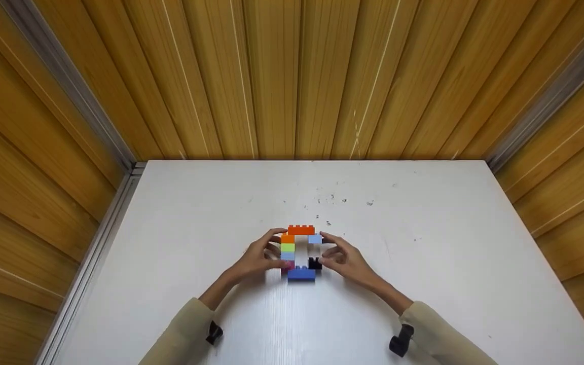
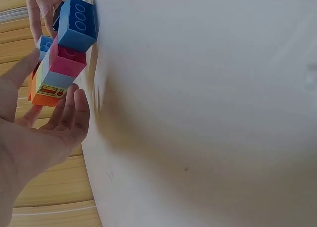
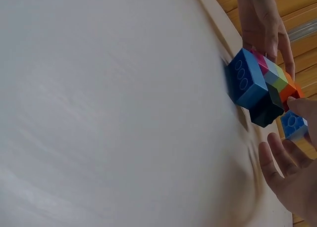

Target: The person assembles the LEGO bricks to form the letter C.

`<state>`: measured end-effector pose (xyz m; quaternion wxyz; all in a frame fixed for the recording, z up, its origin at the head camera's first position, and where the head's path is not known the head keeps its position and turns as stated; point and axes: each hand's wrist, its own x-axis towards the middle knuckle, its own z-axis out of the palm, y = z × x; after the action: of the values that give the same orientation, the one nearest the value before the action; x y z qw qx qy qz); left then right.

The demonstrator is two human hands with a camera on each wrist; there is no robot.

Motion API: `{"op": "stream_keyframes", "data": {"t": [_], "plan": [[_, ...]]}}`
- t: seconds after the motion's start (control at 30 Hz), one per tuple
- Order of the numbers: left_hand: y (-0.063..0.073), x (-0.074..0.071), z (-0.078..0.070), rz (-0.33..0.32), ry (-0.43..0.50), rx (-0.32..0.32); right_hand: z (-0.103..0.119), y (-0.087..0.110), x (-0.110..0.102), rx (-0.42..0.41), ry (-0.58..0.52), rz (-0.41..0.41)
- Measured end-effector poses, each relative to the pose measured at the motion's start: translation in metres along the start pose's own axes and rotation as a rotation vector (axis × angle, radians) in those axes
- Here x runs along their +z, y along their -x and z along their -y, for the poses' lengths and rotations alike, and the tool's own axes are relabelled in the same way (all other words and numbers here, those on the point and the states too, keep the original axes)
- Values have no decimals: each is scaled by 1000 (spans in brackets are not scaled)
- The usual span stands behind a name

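Toy building bricks form an open ring near the middle of the white table. A long blue brick [image 1: 301,276] is at its near end, a red-orange brick [image 1: 301,230] at its far end. The left side stacks a pink brick [image 2: 68,62], a light blue one, a lime brick [image 1: 287,248] and an orange brick [image 1: 287,239]. On the right, a gap separates a black brick [image 3: 266,108] from a light blue brick [image 1: 315,239]. My left hand [image 1: 256,258] grips the left column, thumb by the pink brick. My right hand [image 1: 348,261] holds the right side, thumb at the black brick.
The white table [image 1: 195,203] carries small dark marks [image 1: 344,200] beyond the bricks. Wood-patterned panels [image 1: 271,76] rise along the back and both sides. A metal rail [image 1: 94,238] runs by the left edge. Black straps [image 1: 401,340] sit at both sleeves.
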<state>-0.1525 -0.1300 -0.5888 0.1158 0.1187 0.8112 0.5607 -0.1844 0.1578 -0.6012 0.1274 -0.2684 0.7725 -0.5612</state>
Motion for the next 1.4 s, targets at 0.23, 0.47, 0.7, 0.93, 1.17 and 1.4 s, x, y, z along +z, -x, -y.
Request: {"op": "stream_keyframes", "data": {"t": [0.23,0.47,0.7,0.93,1.17,1.4], "plan": [[1,-2,0,68,-32,-4,-2,-2,0,41,21,30],[-1,-5,5,52,-130,42,-2,-4,0,45,50,71],[-4,-12,5,56,-160,52,1,-7,-2,60,81,103],[-9,-17,3,94,-201,-37,5,-10,-3,76,100,121],[-12,-19,0,117,-232,-73,4,-12,-4,85,74,136],[-25,-16,-1,125,-252,-86,0,-19,-15,88,75,142]]}}
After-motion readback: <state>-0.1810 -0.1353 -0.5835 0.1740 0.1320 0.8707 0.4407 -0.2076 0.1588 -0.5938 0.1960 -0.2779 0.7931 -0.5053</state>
